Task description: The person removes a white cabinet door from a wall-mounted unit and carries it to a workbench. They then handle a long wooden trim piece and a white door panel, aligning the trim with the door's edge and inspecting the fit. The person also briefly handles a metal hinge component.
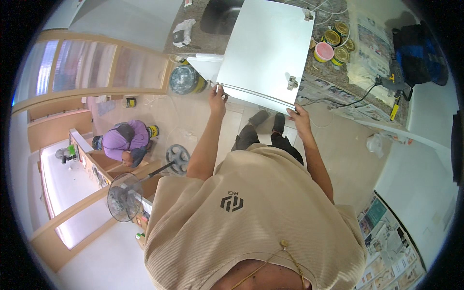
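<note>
A white cabinet door with two metal hinges along its right side lies flat over the granite countertop, its near end jutting past the counter's front. My left hand is closed on the near left corner. At the near right corner my right hand pinches the same edge. A thin greyish line runs along this edge between my hands; I cannot tell whether it is a separate strip. The undersides of my grips are hidden.
A dark sink, a crumpled white cloth and several paint cans are on the counter. A power tool with a cord lies right. A large bucket stands left. Behind, a person in purple crouches near a fan.
</note>
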Motion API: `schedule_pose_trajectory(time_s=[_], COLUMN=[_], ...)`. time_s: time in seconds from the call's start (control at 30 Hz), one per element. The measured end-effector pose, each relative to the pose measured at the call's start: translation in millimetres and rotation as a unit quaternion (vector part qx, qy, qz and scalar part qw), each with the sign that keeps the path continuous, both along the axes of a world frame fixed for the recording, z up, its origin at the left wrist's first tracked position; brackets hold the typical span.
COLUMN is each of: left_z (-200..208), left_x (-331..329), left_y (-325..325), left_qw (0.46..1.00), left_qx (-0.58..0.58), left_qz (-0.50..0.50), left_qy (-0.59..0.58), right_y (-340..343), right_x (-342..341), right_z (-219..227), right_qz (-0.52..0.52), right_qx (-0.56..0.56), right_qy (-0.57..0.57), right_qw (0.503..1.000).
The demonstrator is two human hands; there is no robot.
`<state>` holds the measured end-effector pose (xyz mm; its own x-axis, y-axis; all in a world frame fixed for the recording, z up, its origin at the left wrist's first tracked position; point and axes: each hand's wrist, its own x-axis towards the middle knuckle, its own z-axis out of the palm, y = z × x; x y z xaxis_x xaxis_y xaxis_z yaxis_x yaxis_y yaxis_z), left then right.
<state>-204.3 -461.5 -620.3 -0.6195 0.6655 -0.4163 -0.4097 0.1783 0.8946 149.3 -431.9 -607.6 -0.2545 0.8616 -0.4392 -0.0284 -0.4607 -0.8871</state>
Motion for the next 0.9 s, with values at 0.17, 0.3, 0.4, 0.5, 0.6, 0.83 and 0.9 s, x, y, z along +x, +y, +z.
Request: schedule_pose_trajectory(time_s=[0.17,0.3,0.4,0.5,0.6,0.83,0.9], left_z=[-5,-7,-2,-4,14,14,23], left_x=[-12,-22,-23,-27,-13,15,26], left_y=[1,4,4,6,21,31,34], left_qw=[1.000,1.000,1.000,0.999,0.998,0.988,0.989], left_qx=[0.006,-0.003,-0.013,-0.041,-0.062,-0.040,-0.007], left_qz=[-0.004,0.004,-0.004,-0.004,0.002,0.063,0.064], left_qy=[0.014,0.005,-0.012,-0.027,-0.030,-0.138,-0.136], right_y=[4,2,2,5,6,8,9], right_x=[-12,-12,-10,-11,-9,-9,-8], right_z=[-5,-4,-8,12,9,2,3], right_qz=[-0.021,-0.010,-0.011,-0.038,-0.051,-0.063,-0.065], right_qx=[0.000,0.027,0.054,-0.002,-0.010,-0.041,-0.030], right_qy=[0.054,0.059,0.036,0.082,0.087,0.056,0.054], right_qw=[0.998,0.998,0.998,0.996,0.995,0.996,0.996])
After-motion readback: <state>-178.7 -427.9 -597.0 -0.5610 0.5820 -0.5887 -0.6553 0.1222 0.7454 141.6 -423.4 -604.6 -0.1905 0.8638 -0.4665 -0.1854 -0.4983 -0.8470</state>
